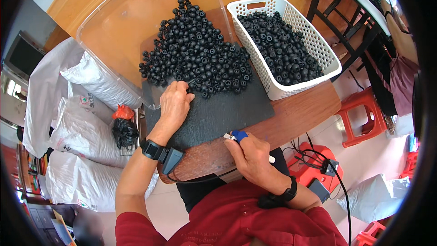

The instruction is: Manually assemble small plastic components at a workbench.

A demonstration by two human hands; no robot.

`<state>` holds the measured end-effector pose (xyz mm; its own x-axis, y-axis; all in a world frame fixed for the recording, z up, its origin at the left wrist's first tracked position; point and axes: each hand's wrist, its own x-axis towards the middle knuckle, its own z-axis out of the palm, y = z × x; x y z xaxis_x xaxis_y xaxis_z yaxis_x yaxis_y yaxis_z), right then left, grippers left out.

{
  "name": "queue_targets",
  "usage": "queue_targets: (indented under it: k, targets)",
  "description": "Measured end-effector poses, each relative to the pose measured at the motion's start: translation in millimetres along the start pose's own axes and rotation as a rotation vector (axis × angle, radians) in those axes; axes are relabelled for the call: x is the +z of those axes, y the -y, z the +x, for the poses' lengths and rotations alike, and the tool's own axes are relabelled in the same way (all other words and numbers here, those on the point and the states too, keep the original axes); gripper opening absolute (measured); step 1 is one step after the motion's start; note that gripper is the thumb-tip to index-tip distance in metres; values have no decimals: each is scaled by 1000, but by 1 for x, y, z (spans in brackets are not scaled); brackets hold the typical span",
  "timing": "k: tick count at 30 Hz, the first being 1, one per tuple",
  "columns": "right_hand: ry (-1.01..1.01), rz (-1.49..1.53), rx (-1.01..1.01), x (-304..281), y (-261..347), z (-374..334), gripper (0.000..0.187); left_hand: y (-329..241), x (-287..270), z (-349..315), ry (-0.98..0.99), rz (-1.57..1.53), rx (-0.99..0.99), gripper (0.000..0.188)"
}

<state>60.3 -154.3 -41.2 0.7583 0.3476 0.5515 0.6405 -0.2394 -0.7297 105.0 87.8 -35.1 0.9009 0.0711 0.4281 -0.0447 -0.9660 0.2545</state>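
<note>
As far as I can see from here, the right hand (253, 157) clenches a slim white tool (231, 137) at the near edge of the brown wooden table (300, 109). Left hand (174, 102), fingers curled, sits at the near side of a heap of small round black hollow pieces (195, 50) on a dark flat board (223, 118); can't tell if it's pinching one. Pieces look light, stiff, likely to roll; I'd pinch across the outer wall. More sit in the white perforated plastic basket (256, 59), farther right.
</note>
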Motion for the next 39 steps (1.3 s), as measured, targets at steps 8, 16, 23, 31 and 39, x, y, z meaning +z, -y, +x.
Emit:
queue_targets:
  k: [8,16,23,31,39]
  targets:
    - [21,3,14,-2,5,-2,24,2,-2,0,22,163,-12,18]
    - [-1,50,52,1,5,7,25,-28,-52,-42,382,-1377,-778,17]
    - [-49,103,23,14,10,10,22,-75,-57,-76,412,-1694,-847,20]
    - [-48,167,13,13,12,5,18,-86,-48,-87,332,-1767,-707,23]
    - [-8,141,2,9,9,2,20,-88,-50,-92,269,-1889,-817,20]
